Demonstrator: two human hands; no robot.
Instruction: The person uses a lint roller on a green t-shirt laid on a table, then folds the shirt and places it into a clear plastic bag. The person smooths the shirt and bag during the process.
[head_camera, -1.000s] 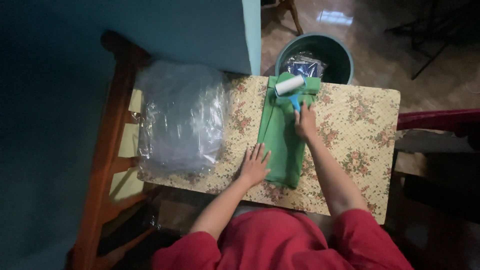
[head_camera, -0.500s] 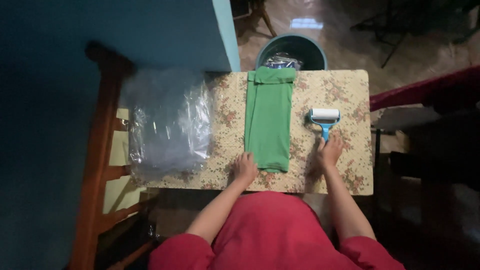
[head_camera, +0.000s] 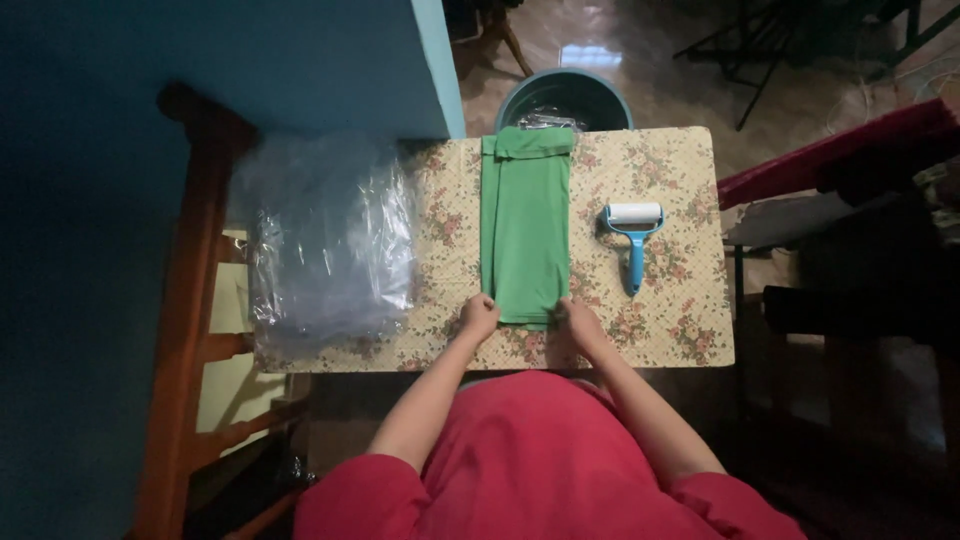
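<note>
While your left hand (head_camera: 479, 316) and right hand (head_camera: 577, 322) each pinch a near corner of the folded green cloth (head_camera: 525, 225), keep both grips closed and level so the edge lifts square. That cloth lies lengthwise down the middle of the floral worktop (head_camera: 680, 330), so move both corners together. Mind the blue lint roller (head_camera: 634, 240) just right of it, the clear plastic bags (head_camera: 330, 240) to the left, and the bucket (head_camera: 565, 98) beyond.
</note>
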